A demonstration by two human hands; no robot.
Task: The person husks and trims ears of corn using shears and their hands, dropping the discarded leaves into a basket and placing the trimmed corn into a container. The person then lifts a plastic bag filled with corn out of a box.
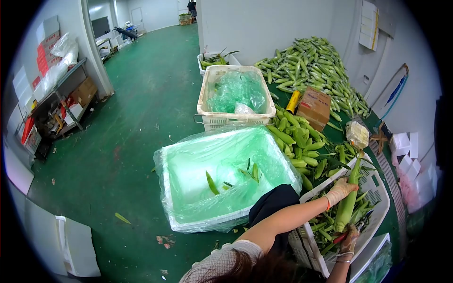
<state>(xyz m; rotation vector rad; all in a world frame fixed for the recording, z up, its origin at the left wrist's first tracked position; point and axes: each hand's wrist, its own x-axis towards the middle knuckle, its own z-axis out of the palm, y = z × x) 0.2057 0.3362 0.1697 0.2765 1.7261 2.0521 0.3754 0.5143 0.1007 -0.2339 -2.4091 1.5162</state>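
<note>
An ear of corn (347, 207) in its green husk is held over a white plastic crate (383, 195). My left hand (340, 191), in a thin pale glove, is closed around its upper part. My right hand (348, 243), also gloved, is closed on a red-handled tool (340, 237) at the lower end of the ear; its working end is hidden. Cut husk leaves (325, 231) lie in the crate under both hands. More unwrapped ears of corn (302, 137) are heaped on the floor just beyond.
Left of me stands a white foam box (188, 174) lined with green plastic, holding a few leaves. Behind it is a crate (206, 96) of plastic film. Wrapped corn (311, 61) is piled against the wall, near a cardboard box (314, 106) and a yellow roll (293, 101).
</note>
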